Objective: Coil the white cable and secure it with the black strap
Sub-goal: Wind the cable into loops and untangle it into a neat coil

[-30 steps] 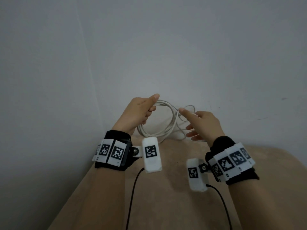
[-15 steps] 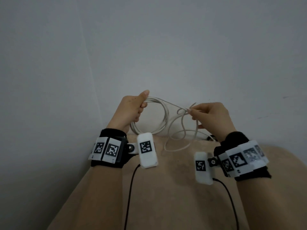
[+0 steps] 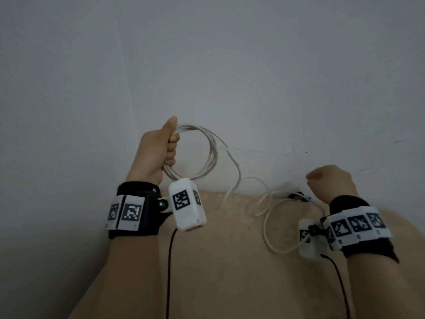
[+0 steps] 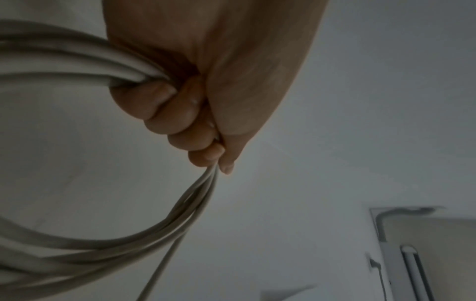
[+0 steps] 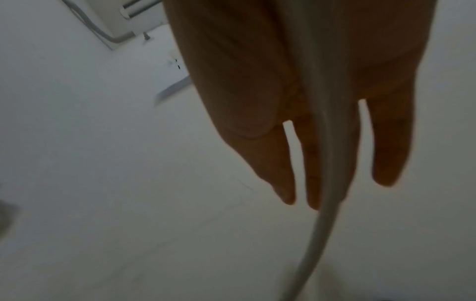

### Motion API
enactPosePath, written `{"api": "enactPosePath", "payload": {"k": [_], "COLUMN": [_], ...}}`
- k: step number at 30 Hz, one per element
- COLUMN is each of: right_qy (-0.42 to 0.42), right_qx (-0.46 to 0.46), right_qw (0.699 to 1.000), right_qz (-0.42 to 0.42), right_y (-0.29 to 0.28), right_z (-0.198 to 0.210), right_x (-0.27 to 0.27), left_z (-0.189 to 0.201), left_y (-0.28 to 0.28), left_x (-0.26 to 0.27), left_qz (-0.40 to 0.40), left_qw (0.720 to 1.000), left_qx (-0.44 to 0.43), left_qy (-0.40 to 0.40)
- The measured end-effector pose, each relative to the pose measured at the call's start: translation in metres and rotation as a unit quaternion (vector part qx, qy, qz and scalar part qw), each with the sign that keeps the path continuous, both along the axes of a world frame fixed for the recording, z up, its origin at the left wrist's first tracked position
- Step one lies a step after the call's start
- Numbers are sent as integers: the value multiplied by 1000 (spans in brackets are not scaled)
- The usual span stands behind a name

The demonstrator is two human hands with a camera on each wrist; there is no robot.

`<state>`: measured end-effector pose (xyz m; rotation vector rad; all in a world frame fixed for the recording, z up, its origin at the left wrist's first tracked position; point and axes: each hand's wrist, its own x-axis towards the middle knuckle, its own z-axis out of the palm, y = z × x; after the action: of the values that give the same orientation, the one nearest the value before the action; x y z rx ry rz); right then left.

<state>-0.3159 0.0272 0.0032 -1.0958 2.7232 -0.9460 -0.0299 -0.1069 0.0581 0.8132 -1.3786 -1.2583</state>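
Above the near-left part of the beige table (image 3: 230, 261), the left hand (image 3: 156, 153) is raised with its thumb pointing up and its fingers (image 4: 165, 110) curled tightly around a bundle of loops of the white cable (image 3: 207, 153). The left wrist view shows several strands of that coil entering the fist at the top and leaving it at the bottom, forming a round hoop to the side of the hand. The hoop hangs upright in front of the grey wall (image 3: 230, 65), above the far edge of the table. From the coil, a loose length of the cable drops to the right, reaches the table along its far edge, and bends into an open loop lying on the surface towards the right wrist. Near that far edge, just left of the right hand (image 3: 331, 183), lies a small dark piece that may be the black strap (image 3: 297, 195); it is too small to tell for certain. The right hand is held above the right side of the table. In the right wrist view its fingers (image 5: 389, 142) hang down nearly straight and slack, gripping nothing, and the cable runs along the palm side between them, touching or just in front of them. Both wrists wear black bands with white marker blocks.
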Motion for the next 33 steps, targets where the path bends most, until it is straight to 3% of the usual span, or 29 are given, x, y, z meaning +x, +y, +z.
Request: {"api": "enactPosePath", "payload": {"k": [3, 5, 8, 10, 13, 16, 19, 23, 27, 31, 33], "right_qy": [2, -94, -247, -261, -343, -473, -540, -565, -606, -646, -682], "right_qx": [-156, -251, -245, -222, -271, -359, -430, -480, -519, -502, -504], "right_qw": [982, 941, 862, 844, 816, 729, 647, 603, 535, 507, 455], "right_qz": [105, 208, 369, 413, 378, 342, 325, 294, 278, 273, 271], "right_y": [-3, -6, -10, -15, -21, -23, -20, -17, -18, -21, -24], "right_z": [19, 31, 35, 31, 24, 26, 34, 35, 35, 30, 24], "right_x": [21, 42, 76, 93, 105, 102, 90, 77, 66, 63, 57], "left_z": [2, 3, 5, 5, 4, 0, -4, -6, -7, -5, -4], "left_y": [5, 7, 10, 11, 10, 5, -1, -9, -11, -8, -6], "left_x": [-9, -12, -15, -17, -19, -16, -10, 1, 7, 7, 6], "left_qz": [-12, -24, -28, -21, -3, 20, 40, 71, 94, 111, 115], "left_qw": [999, 999, 999, 999, 1000, 999, 998, 993, 989, 987, 984], "left_qx": [-16, -20, -20, -18, -2, 24, 41, 52, 47, 20, 15], "left_qy": [-29, -28, -22, -17, -2, 14, 35, 75, 105, 117, 133]}}
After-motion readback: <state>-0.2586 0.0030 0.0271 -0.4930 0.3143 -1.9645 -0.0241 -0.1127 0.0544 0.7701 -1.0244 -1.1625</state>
